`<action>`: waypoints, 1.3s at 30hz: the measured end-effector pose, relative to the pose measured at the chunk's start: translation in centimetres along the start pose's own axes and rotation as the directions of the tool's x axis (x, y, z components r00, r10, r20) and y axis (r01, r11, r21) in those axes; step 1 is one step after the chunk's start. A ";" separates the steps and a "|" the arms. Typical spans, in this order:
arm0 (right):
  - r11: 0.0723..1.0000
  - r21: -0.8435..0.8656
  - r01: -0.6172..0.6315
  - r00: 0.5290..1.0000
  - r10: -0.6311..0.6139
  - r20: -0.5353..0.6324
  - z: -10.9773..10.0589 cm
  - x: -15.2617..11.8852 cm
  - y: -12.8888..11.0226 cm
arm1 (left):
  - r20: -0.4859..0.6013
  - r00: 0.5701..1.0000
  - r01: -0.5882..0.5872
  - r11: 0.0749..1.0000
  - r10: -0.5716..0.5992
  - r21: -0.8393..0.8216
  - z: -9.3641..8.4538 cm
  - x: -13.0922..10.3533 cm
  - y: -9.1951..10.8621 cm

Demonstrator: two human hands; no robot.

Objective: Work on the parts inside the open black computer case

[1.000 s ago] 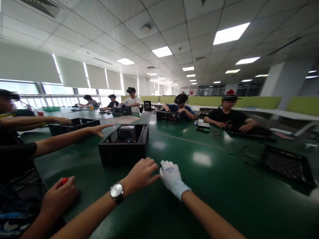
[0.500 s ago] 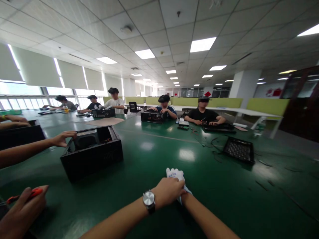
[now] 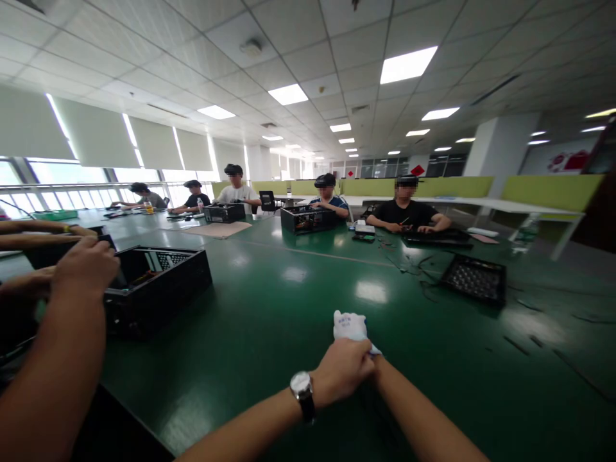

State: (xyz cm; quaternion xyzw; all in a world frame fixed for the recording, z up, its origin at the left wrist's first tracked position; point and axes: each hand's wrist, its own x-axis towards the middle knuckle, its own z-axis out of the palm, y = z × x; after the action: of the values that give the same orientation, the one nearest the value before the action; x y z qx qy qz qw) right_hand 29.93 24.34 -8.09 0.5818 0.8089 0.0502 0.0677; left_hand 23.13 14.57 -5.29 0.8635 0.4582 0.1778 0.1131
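My left hand [image 3: 341, 372], with a round watch [image 3: 301, 384] at its wrist, is closed on the cuff of a white work glove [image 3: 345, 322]. That glove, with blue print on its back, covers my right hand [image 3: 355, 331]. The gloved fingers look curled in, and nothing shows in them. Both forearms reach forward over the green table [image 3: 269, 308], with my left hand lying across the right wrist.
At left, a co-worker's hand [image 3: 86, 273] is at an open black computer case [image 3: 163, 282]. A black perforated panel [image 3: 474, 280] and cable scraps lie right. Across the table, several people work at cases, including one black case [image 3: 308, 219]. A bottle [image 3: 525, 232] stands far right.
My left hand has slid back from the glove's back to its cuff, baring more of the glove. The co-worker's arm at left has reached forward, and the nearby case sits further left in view.
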 end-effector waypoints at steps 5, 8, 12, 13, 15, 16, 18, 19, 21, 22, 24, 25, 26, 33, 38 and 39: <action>0.985 0.071 -0.156 0.984 0.148 0.100 -0.9 1.9 0.5 | -0.090 0.992 0.082 0.991 -0.092 -0.106 1.4 -0.9 -1.8; 0.971 0.103 -0.216 0.969 0.201 0.141 -1.4 2.3 0.9 | -0.092 0.985 0.121 0.970 -0.143 -0.212 1.8 -0.5 -3.2; 0.936 0.162 -0.314 0.943 0.287 0.171 -2.1 2.8 1.9 | -0.154 0.903 0.310 0.855 -0.402 -0.415 3.0 0.9 -3.2; 0.924 0.183 -0.335 0.938 0.307 0.164 -2.3 2.9 2.3 | -0.156 0.863 0.359 0.800 -0.481 -0.481 3.5 1.5 -2.7; 0.902 0.228 -0.367 0.929 0.343 0.138 -2.7 3.2 3.0 | -0.117 0.791 0.415 0.667 -0.601 -0.619 4.6 2.8 -1.3; 0.890 0.249 -0.382 0.924 0.362 0.122 -2.9 3.2 3.5 | -0.079 0.771 0.419 0.596 -0.632 -0.685 5.1 3.4 -0.4; 0.870 0.282 -0.405 0.914 0.396 0.088 -3.4 3.2 4.4 | -0.003 0.770 0.383 0.467 -0.638 -0.797 6.0 4.6 1.7; 0.861 0.295 -0.413 0.909 0.411 0.074 -3.7 3.1 4.9 | 0.017 0.780 0.349 0.413 -0.625 -0.841 6.4 5.0 2.9; 0.847 0.314 -0.428 0.899 0.435 0.053 -4.4 2.7 6.1 | 0.015 0.797 0.274 0.339 -0.603 -0.900 7.0 5.2 5.4; 0.842 0.320 -0.434 0.895 0.445 0.042 -4.8 2.5 6.8 | -0.003 0.806 0.228 0.316 -0.591 -0.921 7.2 5.0 6.5; 0.833 0.324 -0.448 0.883 0.469 0.015 -5.6 1.9 8.2 | -0.055 0.834 0.120 0.279 -0.548 -0.953 7.5 3.9 8.4; 0.829 0.327 -0.454 0.877 0.481 0.000 -5.9 1.6 8.8 | -0.083 0.855 0.076 0.281 -0.512 -0.957 7.4 3.2 9.0; 0.825 0.332 -0.458 0.872 0.490 -0.015 -6.3 1.2 9.4 | -0.119 0.880 0.052 0.341 -0.461 -0.939 7.1 2.4 9.2; 0.827 0.436 -0.355 0.888 0.444 -0.120 -8.9 0.7 10.3 | -0.335 0.926 0.079 0.958 -0.173 -0.276 -6.5 -0.2 -0.6; 0.860 0.442 -0.255 0.935 0.336 -0.114 -10.4 0.9 9.4 | -0.441 0.848 0.349 0.936 -0.293 0.050 -18.7 3.7 -11.6; 0.872 0.421 -0.249 0.943 0.317 -0.099 -10.4 0.7 9.3 | -0.418 0.853 0.388 0.915 -0.312 0.109 -19.8 4.3 -13.0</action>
State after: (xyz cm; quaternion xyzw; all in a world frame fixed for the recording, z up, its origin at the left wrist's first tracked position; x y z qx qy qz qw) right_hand 36.64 27.90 3.65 0.6893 0.7104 -0.0599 -0.1286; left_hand 7.44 26.00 9.01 0.7187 0.6361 0.2789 -0.0330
